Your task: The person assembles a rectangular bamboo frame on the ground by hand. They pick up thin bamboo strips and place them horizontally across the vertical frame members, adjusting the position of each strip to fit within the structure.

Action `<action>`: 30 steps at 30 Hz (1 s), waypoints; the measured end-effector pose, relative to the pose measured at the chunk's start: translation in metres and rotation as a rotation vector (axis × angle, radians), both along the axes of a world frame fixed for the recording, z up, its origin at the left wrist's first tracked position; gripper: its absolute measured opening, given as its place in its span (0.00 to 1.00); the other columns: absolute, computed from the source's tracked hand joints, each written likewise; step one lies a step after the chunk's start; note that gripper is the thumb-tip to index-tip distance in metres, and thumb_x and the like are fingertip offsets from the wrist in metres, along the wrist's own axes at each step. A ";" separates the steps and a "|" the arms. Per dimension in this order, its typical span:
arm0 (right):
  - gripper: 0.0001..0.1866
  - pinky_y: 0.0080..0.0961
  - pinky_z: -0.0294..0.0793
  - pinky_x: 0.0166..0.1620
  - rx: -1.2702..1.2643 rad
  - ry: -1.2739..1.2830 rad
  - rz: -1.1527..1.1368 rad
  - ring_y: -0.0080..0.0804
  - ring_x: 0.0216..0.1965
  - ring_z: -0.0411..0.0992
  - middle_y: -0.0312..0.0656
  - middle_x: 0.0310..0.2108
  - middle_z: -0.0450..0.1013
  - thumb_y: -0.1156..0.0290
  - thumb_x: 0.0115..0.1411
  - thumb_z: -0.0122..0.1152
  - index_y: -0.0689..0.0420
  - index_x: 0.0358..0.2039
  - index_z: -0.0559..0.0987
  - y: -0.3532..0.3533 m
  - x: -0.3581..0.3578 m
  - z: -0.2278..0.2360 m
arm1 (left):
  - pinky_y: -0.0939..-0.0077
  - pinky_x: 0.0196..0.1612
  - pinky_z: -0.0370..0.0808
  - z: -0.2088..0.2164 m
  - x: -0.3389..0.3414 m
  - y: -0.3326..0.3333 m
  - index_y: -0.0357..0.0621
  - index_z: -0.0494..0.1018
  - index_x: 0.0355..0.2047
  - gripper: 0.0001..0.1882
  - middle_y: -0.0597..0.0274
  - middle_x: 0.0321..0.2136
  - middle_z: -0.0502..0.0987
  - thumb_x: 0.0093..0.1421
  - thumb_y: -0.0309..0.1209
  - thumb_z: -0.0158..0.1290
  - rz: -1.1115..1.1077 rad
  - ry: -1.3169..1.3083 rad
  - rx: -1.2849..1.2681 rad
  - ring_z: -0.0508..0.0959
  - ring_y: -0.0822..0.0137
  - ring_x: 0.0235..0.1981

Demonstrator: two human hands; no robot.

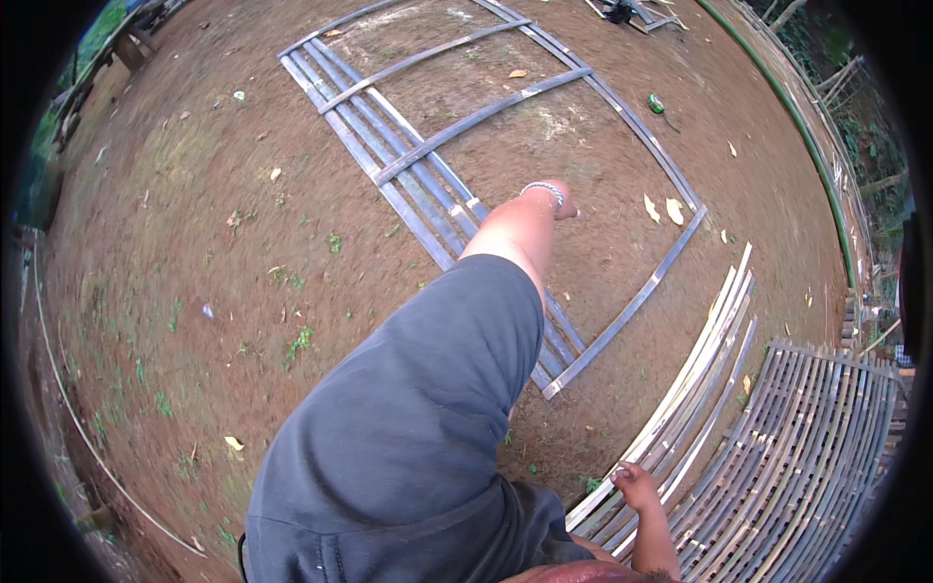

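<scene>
My right hand (637, 486) hangs at the lower right, in front of a bundle of split bamboo strips (698, 340) on the ground. Its fingers are loosely curled and somewhat apart, with nothing visible in them. My left hand is out of view. A bare leg (515, 228) with a braided band at the ankle reaches forward from dark grey shorts (408, 389). It crosses over a flat frame of bamboo slats (486, 112) on the soil. Several slats lie side by side along the frame's left side, and crosspieces run over them. The leg and shorts hide part of these slats.
A slatted bamboo panel (807, 437) lies at the lower right, beside the loose strips. A long green pole (792, 92) borders the right. A small green object (656, 103) and dry leaves (673, 211) lie on the brown earth. A pale line (73, 413) curves along the left.
</scene>
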State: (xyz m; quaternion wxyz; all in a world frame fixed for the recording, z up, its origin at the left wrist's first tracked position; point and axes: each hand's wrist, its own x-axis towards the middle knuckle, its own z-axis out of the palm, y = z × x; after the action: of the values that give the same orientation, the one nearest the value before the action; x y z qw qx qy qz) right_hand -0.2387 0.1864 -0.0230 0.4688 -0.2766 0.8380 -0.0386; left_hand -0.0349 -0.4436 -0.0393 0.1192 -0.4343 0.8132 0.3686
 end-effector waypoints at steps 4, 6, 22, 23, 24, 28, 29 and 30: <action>0.30 0.29 0.79 0.46 0.027 0.051 0.005 0.29 0.42 0.79 0.43 0.42 0.82 0.63 0.60 0.72 0.60 0.60 0.76 0.015 -0.010 -0.015 | 0.55 0.63 0.70 -0.007 -0.006 0.007 0.40 0.79 0.55 0.33 0.48 0.58 0.77 0.63 0.57 0.55 -0.028 0.005 -0.034 0.75 0.47 0.61; 0.29 0.28 0.79 0.44 0.006 0.030 -0.054 0.28 0.40 0.79 0.42 0.42 0.82 0.63 0.60 0.72 0.59 0.60 0.76 0.020 -0.014 -0.018 | 0.56 0.62 0.71 -0.009 -0.011 0.009 0.39 0.80 0.53 0.35 0.46 0.56 0.78 0.63 0.59 0.55 -0.033 0.017 -0.045 0.76 0.47 0.59; 0.29 0.28 0.76 0.51 0.075 0.008 -0.042 0.30 0.45 0.78 0.42 0.44 0.81 0.64 0.62 0.71 0.61 0.61 0.75 0.038 -0.001 -0.016 | 0.57 0.64 0.70 -0.006 -0.032 0.027 0.40 0.79 0.55 0.35 0.46 0.59 0.76 0.63 0.58 0.55 -0.084 0.005 -0.014 0.74 0.47 0.62; 0.29 0.28 0.76 0.51 0.081 0.018 -0.046 0.30 0.45 0.78 0.42 0.44 0.81 0.64 0.62 0.71 0.62 0.61 0.75 0.039 0.000 -0.014 | 0.57 0.64 0.70 -0.005 -0.035 0.028 0.40 0.79 0.55 0.35 0.46 0.59 0.76 0.63 0.58 0.55 -0.091 0.009 -0.018 0.74 0.47 0.62; 0.29 0.28 0.76 0.51 0.085 0.025 -0.041 0.30 0.45 0.78 0.42 0.44 0.81 0.65 0.62 0.71 0.62 0.61 0.75 0.035 0.003 -0.010 | 0.57 0.64 0.70 -0.009 -0.036 0.027 0.40 0.79 0.55 0.35 0.46 0.59 0.76 0.63 0.58 0.54 -0.097 0.007 -0.028 0.74 0.47 0.61; 0.29 0.28 0.76 0.51 0.079 0.044 0.001 0.31 0.45 0.79 0.43 0.43 0.81 0.65 0.61 0.71 0.62 0.60 0.75 0.034 0.004 -0.010 | 0.56 0.64 0.70 -0.035 -0.045 0.017 0.40 0.80 0.53 0.35 0.46 0.58 0.77 0.64 0.60 0.53 -0.124 0.001 -0.062 0.75 0.47 0.61; 0.29 0.28 0.76 0.51 0.081 0.035 -0.010 0.31 0.45 0.79 0.43 0.43 0.81 0.65 0.61 0.71 0.62 0.60 0.75 0.034 0.004 -0.011 | 0.56 0.64 0.70 -0.037 -0.046 0.017 0.40 0.80 0.53 0.35 0.46 0.58 0.77 0.64 0.60 0.53 -0.130 -0.003 -0.070 0.75 0.46 0.61; 0.29 0.28 0.76 0.51 0.083 0.026 -0.025 0.31 0.45 0.79 0.43 0.44 0.81 0.64 0.61 0.71 0.62 0.61 0.75 0.033 0.005 -0.010 | 0.56 0.63 0.70 -0.037 -0.047 0.017 0.40 0.80 0.53 0.35 0.46 0.58 0.77 0.64 0.60 0.53 -0.131 -0.004 -0.068 0.75 0.46 0.61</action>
State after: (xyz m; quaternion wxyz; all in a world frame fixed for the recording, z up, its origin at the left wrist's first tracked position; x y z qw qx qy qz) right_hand -0.2334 0.2197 -0.0329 0.4685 -0.2468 0.8483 -0.0060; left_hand -0.0819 -0.4262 -0.0762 0.1296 -0.3848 0.8516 0.3314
